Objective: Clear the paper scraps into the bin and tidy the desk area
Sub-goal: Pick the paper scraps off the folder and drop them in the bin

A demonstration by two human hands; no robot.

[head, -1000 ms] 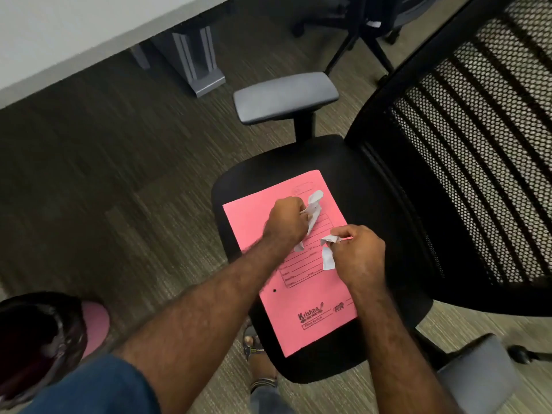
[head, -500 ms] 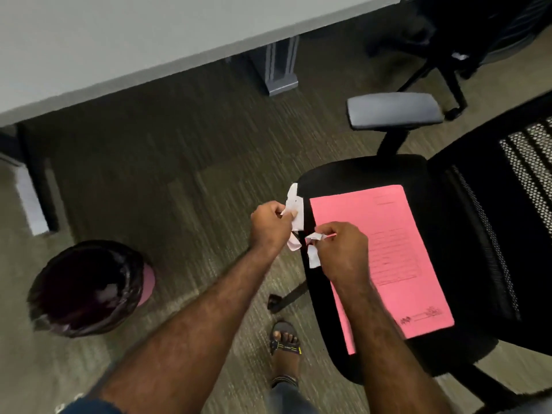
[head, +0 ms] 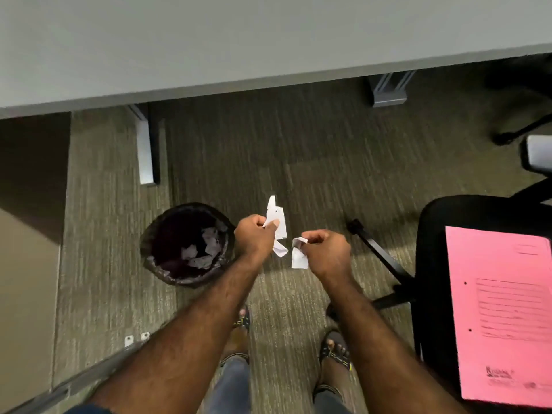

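Scraps of white paper held in both hands above carpet: left hand (head: 255, 236) pinches long scrap (head: 276, 218), right hand (head: 327, 252) pinches smaller crumpled scrap (head: 298, 253), pieces near but apart. Bin (head: 186, 243) with dark liner sits just left of left hand, torn paper inside. Desk (head: 209, 40) edge above. Pink folder (head: 501, 312) lies on black chair seat (head: 433, 249), far right.

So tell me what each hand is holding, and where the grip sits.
The left hand pinches a white paper scrap near its middle. The right hand pinches a smaller crumpled scrap at its top end.
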